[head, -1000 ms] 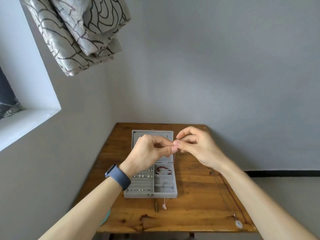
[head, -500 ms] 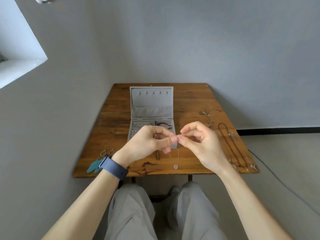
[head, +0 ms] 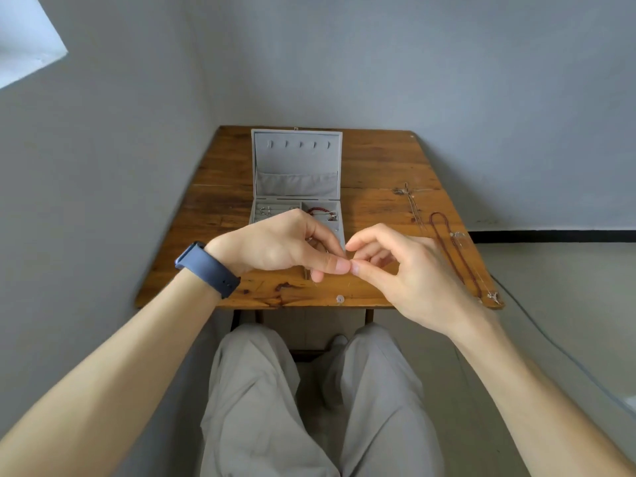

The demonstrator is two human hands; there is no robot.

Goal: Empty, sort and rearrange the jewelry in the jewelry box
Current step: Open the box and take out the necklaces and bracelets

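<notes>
Over the bench (head: 378, 173) edge, my left hand (head: 282, 244) and right hand (head: 413, 273) pinch a barely visible necklace (head: 340, 298), hiding the front of the jewelry box (head: 296, 166).

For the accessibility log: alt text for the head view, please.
Left hand and right hand pinch a fine pendant necklace between them over a wooden table. Behind stands an open grey jewelry box; a red cord necklace lies on the table's right.
</notes>
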